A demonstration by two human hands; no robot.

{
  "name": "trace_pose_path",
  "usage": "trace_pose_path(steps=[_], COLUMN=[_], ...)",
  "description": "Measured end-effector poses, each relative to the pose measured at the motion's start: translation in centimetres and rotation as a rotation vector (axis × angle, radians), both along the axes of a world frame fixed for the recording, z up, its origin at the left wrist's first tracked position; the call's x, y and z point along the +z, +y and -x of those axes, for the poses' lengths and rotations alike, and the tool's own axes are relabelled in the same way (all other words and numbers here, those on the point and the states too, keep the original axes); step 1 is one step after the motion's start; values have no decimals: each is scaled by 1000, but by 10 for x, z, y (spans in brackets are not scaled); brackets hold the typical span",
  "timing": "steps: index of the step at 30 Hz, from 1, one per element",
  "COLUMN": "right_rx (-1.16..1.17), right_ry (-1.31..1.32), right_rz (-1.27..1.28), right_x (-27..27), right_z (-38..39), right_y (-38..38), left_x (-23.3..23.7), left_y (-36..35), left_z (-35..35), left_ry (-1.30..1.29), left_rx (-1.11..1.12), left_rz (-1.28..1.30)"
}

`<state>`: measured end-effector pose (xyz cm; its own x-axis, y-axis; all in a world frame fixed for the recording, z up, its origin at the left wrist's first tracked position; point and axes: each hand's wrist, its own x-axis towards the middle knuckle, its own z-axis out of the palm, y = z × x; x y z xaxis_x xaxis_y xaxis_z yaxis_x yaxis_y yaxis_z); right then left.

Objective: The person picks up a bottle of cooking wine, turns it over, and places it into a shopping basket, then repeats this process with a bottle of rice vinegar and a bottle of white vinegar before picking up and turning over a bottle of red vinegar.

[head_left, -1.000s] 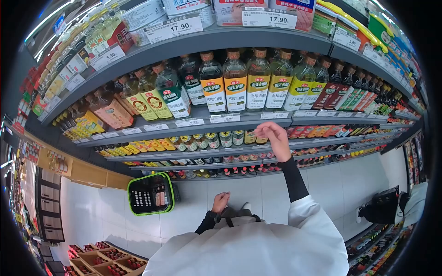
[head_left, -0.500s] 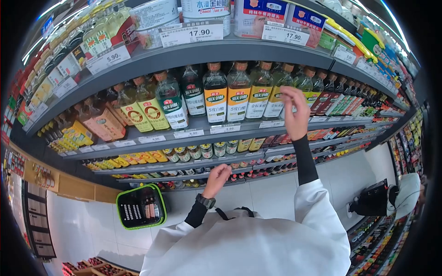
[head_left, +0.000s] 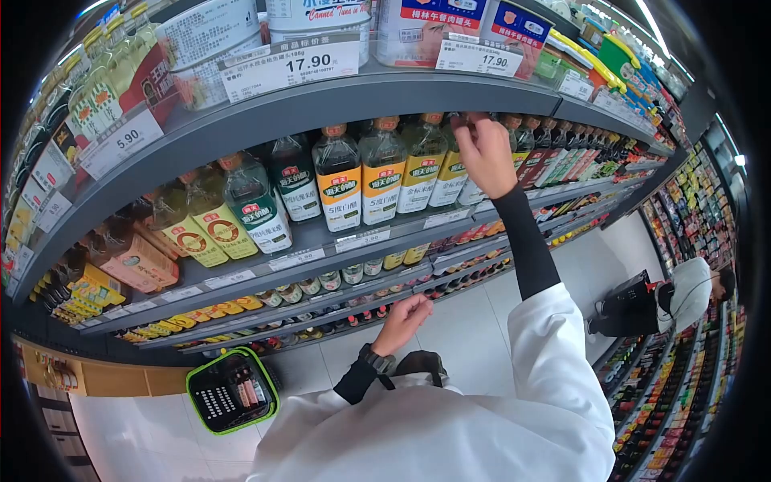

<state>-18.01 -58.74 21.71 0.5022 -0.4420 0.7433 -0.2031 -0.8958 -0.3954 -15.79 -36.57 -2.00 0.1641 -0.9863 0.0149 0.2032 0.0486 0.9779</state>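
Observation:
My right hand is raised to the shelf of vinegar bottles, its fingers bent round the neck of a vinegar bottle with a yellow label. The hand hides that bottle's cap. The bottle stands upright in its row, beside another yellow-labelled bottle and orange-labelled white vinegar bottles. Low in front of my body, my left hand hangs apart from the shelves, fingers loosely curled with nothing visible in them. A watch is on that wrist.
A black shopping basket with a green rim stands on the floor at left, with bottles inside. The upper shelf edge overhangs the bottle tops. Another person is in the aisle at right.
My right hand has moved up and left in view, onto a bottle's neck. My left hand has shifted slightly right and down. The whole view has tilted and come nearer the shelf.

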Motion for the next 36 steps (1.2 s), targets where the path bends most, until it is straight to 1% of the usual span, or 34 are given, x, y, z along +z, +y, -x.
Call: trace_pose_path(steps=[3,5,7,9,11,13,16,19,21,24,27,28,30,33,34,36], right_rx=[122,190,251,296,282,271,362,426,444,402,431,441,444,378,434,566], right_ry=[41,49,108,230,225,223,270,209,82,277,247,170,14,-106,-170,-201], right_rz=[-9,16,-120,-415,-109,-65,-95,24,235,-34,-142,-114,-52,91,100,8], right_x=[1,1,7,15,2,-3,4,-1,-8,5,11,6,-6,-13,-18,-27], right_z=[-5,-9,-12,-12,-17,-20,-18,-19,-23,-6,5,6,9,13,10,10], right_y=[-15,-20,-19,-14,-33,-37,-41,-47,-50,-32,-19,-15,-10,4,6,13], left_x=[28,39,52,63,60,61,71,85,91,102,105,103,101,97,95,96], left_y=[-6,-12,-18,-27,-43,-55,-70,-79,-84,-93,-102,-106,-113,-119,-119,-117], left_z=[-5,-12,-15,-12,-6,3,16,11,4,-8,-14,-16,-15,-13,-12,-8], left_ry=[-66,-43,-8,43,24,8,-19,-203,-372,-637,-642,-624,-702,-771,-799,-832], left_rx=[79,91,126,179,233,296,442,605,721,906,1004,1038,1067,1137,1149,1154], left_rz=[59,46,42,47,97,109,146,253,314,376,358,332,303,337,342,338])
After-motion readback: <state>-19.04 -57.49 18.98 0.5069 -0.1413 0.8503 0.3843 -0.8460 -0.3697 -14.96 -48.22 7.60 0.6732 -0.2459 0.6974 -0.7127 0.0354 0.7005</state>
